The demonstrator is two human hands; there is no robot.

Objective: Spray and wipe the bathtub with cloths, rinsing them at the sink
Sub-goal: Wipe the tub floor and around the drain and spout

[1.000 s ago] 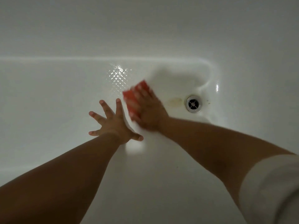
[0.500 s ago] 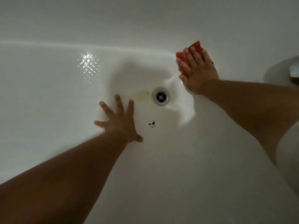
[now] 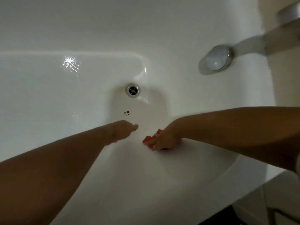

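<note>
- The cloth [image 3: 149, 141] is seen as a small orange-red wad, bunched and creased. Only its left edge and one upper corner are exposed; the rest is covered by the hand.
- It is located on the white bathtub [image 3: 65, 103], on the sloping near side, below and to the right of the drain [image 3: 133, 90] and well apart from it.
- The cloth is pressed against the tub surface by the right hand [image 3: 164, 140]. The fingers [image 3: 156, 147] are laid across it close together and point down and left. No pinch is seen.
- The left hand [image 3: 123, 131] is held low over the tub floor, just left of the cloth and not touching it. It is viewed from the wrist side and blurred. One digit tip sticks out to the right, the others are hidden, so the grip cannot be told. Nothing is seen in it.
- A small dark mark [image 3: 127, 113] is seen on the tub floor between the drain and the left hand.
- A faint yellowish stain [image 3: 118, 90] is seen just left of the drain.
- A round chrome overflow cover [image 3: 216, 59] is mounted on the end wall, upper right.
- A grey metal fitting [image 3: 289, 13] is cut off by the top right corner.
</note>
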